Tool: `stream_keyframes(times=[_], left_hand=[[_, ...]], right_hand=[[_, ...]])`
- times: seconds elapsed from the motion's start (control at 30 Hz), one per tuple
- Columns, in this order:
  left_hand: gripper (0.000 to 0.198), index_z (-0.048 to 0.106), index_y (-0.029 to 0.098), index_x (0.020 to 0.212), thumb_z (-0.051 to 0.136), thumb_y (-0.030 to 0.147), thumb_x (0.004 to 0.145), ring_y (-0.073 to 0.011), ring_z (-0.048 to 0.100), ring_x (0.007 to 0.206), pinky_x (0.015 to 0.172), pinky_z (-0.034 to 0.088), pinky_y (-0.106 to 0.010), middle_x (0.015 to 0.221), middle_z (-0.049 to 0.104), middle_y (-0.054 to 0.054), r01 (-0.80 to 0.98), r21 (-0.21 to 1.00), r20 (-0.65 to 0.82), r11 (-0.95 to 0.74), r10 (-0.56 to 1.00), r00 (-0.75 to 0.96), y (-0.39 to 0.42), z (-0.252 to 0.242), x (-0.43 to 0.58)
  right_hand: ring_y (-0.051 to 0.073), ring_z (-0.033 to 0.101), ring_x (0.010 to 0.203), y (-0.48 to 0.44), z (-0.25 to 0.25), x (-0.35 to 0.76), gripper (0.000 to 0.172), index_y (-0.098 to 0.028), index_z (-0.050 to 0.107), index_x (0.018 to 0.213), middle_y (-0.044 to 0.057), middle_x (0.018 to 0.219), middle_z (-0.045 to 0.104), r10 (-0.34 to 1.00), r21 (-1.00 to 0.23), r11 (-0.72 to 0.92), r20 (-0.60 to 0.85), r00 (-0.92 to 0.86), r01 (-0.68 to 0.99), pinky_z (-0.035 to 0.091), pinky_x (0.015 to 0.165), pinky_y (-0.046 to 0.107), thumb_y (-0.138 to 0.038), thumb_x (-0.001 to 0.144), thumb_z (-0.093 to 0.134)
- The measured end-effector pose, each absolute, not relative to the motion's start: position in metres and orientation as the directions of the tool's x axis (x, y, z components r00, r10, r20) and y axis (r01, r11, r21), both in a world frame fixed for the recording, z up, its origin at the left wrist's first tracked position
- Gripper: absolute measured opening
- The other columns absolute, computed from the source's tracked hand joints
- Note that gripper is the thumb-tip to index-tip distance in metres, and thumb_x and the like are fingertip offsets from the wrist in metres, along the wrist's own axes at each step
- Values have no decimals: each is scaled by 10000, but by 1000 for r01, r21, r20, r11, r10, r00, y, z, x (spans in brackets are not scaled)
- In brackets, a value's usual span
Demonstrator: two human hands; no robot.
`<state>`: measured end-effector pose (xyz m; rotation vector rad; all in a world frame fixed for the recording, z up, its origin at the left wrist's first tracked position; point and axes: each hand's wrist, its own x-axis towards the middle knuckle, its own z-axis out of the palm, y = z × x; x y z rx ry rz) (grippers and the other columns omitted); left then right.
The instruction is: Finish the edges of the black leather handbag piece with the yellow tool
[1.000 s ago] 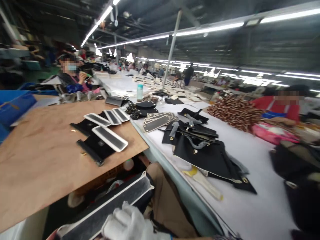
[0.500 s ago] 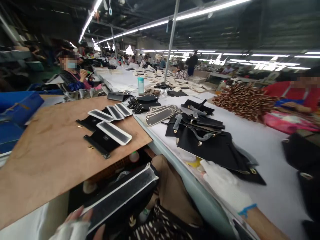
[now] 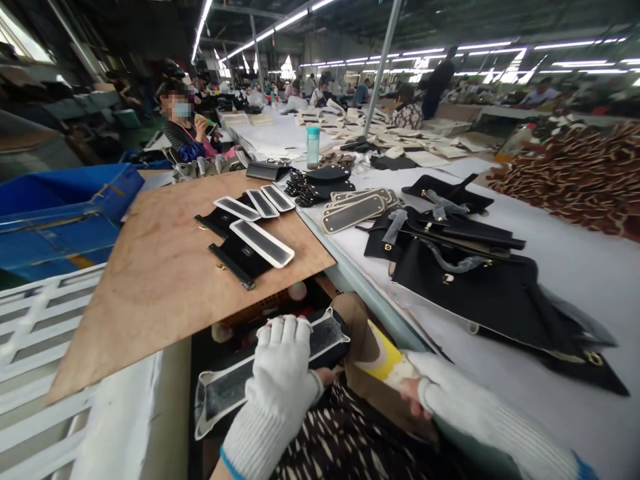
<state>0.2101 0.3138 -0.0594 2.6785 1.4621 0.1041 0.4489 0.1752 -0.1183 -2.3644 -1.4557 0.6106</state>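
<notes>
A black bag (image 3: 225,395) with a white-edged bottom panel facing up lies across my lap. My left hand (image 3: 281,370), in a white glove with bare fingertips, lies over its middle, fingers curled at the far edge and thumb on the near side. In its own white glove, my right hand (image 3: 425,390) grips a flat yellow-and-white piece (image 3: 383,355) just right of the bag. That piece looks like a scraper or card; its exact kind is unclear. On the board ahead are black bag pieces (image 3: 243,261) and white-edged panels (image 3: 263,244).
The wooden board (image 3: 145,280) stands left of the white table (image 3: 560,267). Black bags (image 3: 465,287) and a stack of oval-ended panels (image 3: 353,213) lie on the table. A bottle (image 3: 313,148) stands farther back. Blue bins (image 3: 60,220) are at left, near a seated co-worker (image 3: 187,127).
My left hand has moved from the bag's near left end to its middle. My right hand has come off the table edge toward the bag, holding the yellow-and-white piece. The view has turned left.
</notes>
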Motion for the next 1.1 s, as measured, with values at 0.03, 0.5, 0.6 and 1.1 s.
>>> stream_keyframes(times=[0.03, 0.5, 0.6, 1.1], left_hand=[[753, 608, 91, 1262, 836, 490, 665, -397, 566, 1151, 1033, 430, -527, 1228, 640, -177, 841, 121, -22, -528, 845, 534, 316, -58, 214], [583, 620, 109, 1149, 759, 424, 679, -369, 560, 1046, 976, 417, -509, 1118, 623, -143, 868, 164, -179, -468, 851, 493, 328, -60, 236], [562, 621, 117, 1138, 757, 399, 671, -366, 557, 1046, 974, 416, -506, 1113, 622, -138, 869, 163, -173, -467, 854, 491, 328, -61, 238], [638, 640, 103, 1180, 722, 545, 727, -382, 567, 1054, 963, 411, -510, 1107, 640, -151, 887, 122, -85, -445, 886, 456, 321, -62, 242]], right_hand=[[144, 585, 426, 182, -112, 441, 344, -208, 667, 691, 27, 546, 666, 842, -574, -535, -418, 340, 620, 431, 438, 233, -307, 915, 426], [108, 544, 381, 253, -117, 431, 454, -181, 589, 619, 23, 507, 613, 631, -593, -727, -776, -3, 345, 393, 335, 168, -534, 899, 534], [110, 547, 387, 260, -115, 431, 531, -172, 602, 556, 55, 538, 630, 576, -533, -764, -817, 12, 364, 391, 325, 171, -567, 903, 527], [80, 528, 385, 267, -93, 414, 491, -160, 574, 577, 29, 529, 592, 561, -555, -801, -827, -39, 224, 449, 384, 162, -452, 963, 488]])
